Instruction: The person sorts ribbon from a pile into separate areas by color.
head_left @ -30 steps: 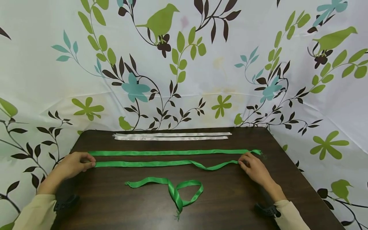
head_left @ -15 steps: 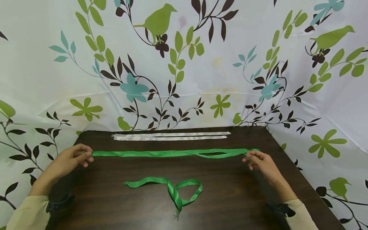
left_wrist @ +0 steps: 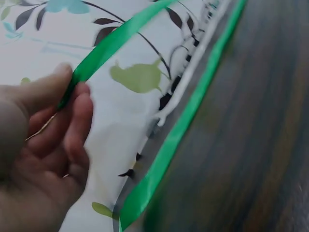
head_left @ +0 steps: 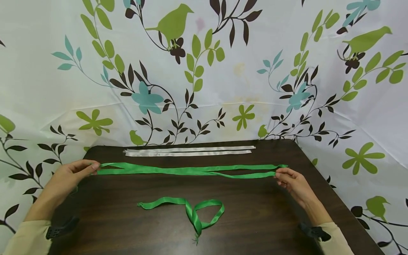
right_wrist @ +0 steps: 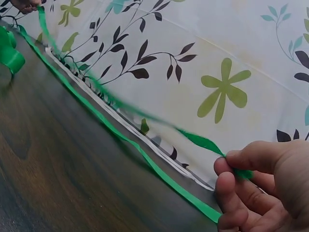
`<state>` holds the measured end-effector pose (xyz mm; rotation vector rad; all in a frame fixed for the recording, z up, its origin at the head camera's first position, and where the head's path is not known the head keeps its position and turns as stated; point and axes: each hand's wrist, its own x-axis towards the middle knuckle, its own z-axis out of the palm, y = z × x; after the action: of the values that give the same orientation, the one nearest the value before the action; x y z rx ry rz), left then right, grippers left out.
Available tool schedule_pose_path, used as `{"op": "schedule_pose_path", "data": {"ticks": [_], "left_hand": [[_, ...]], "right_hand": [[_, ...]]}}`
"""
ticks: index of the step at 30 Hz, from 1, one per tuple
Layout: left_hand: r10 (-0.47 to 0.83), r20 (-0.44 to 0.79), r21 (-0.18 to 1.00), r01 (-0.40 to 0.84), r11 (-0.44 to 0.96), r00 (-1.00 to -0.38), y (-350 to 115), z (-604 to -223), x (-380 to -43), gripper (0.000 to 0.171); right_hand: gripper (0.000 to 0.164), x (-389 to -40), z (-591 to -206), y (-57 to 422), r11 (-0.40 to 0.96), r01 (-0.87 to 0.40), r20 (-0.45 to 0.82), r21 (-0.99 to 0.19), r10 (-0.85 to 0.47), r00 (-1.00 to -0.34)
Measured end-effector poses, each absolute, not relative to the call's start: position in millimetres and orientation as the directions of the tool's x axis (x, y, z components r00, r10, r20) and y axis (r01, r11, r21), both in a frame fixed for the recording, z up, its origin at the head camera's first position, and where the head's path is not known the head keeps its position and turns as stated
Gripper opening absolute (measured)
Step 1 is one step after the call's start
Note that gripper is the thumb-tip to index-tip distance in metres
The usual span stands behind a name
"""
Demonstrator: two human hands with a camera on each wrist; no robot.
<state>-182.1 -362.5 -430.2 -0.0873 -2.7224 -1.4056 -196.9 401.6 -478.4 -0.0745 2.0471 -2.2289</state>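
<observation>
A green satin ribbon (head_left: 245, 176) is stretched between both hands, raised over the table. My left hand (head_left: 71, 177) pinches one end between thumb and fingers; in the left wrist view the ribbon (left_wrist: 111, 48) runs up from that pinch. At the other end, my right hand (head_left: 296, 186) pinches the ribbon between thumb and fingertips, and a short green tail shows past the thumb in the right wrist view. Beneath it a second green ribbon (right_wrist: 159, 170) lies straight on the table; the two overlap mid-length in the head view.
Nearer me, a third green ribbon (head_left: 159, 202) lies in a loop on the dark wooden table (head_left: 127, 230). Two white ribbons (head_left: 191, 154) lie along the table's back edge. Behind hangs a white cloth (head_left: 223, 117) printed with birds and leaves.
Both hands have moved outward and away from me, lifting the held ribbon from in front of the straight green ribbon until it overlaps it. The looped ribbon stays put.
</observation>
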Motion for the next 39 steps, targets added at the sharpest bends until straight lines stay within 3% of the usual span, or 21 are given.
{"op": "schedule_pose_path", "data": {"ticks": [6,11,13,16,19,23,27,30,34,39], "left_hand": [[0.027,0.343,0.669,0.264,0.694,-0.939,-358,-434,-182,0.038],[0.249,0.588,0.328,0.509,0.796,-0.769,-350,-437,-185,0.044],[0.316,0.626,0.239,0.561,0.792,-0.713,-347,-438,-186,0.045],[0.306,0.633,0.244,0.559,0.793,-0.711,-345,-439,-186,0.042],[0.26,0.628,0.283,0.526,0.802,-0.734,-347,-440,-184,0.042],[0.236,0.621,0.305,0.508,0.805,-0.747,-353,-443,-182,0.043],[0.284,0.623,0.273,0.544,0.793,-0.728,-360,-446,-181,0.042],[0.391,0.64,0.19,0.629,0.754,-0.662,-364,-449,-185,0.013],[0.521,0.632,0.023,0.686,0.727,-0.574,-366,-454,-187,0.056],[0.536,0.587,-0.052,0.632,0.773,-0.607,-366,-458,-185,0.046]], "right_hand": [[0.03,-199,-479,406,-0.128,0.059,-0.048,-0.99,-0.085,-0.995],[0.026,-203,-477,409,-0.208,0.043,-0.031,-0.977,-0.06,-0.998],[0.023,-204,-477,409,-0.236,0.026,-0.016,-0.971,-0.043,-0.999],[0.022,-205,-477,410,-0.242,0.004,0.0,-0.97,-0.019,-1.0],[0.027,-205,-479,409,-0.119,-0.015,0.015,-0.993,0.002,-1.0],[0.044,-205,-481,406,0.152,-0.038,0.043,-0.988,0.027,-0.999],[0.047,-208,-484,399,0.362,-0.055,0.079,-0.93,0.051,-0.996],[0.041,-210,-487,395,0.47,-0.06,0.106,-0.881,0.071,-0.992],[0.031,-211,-492,389,0.563,-0.077,0.147,-0.823,0.08,-0.986],[0.024,-214,-496,382,0.644,-0.127,0.201,-0.755,0.043,-0.979]]}}
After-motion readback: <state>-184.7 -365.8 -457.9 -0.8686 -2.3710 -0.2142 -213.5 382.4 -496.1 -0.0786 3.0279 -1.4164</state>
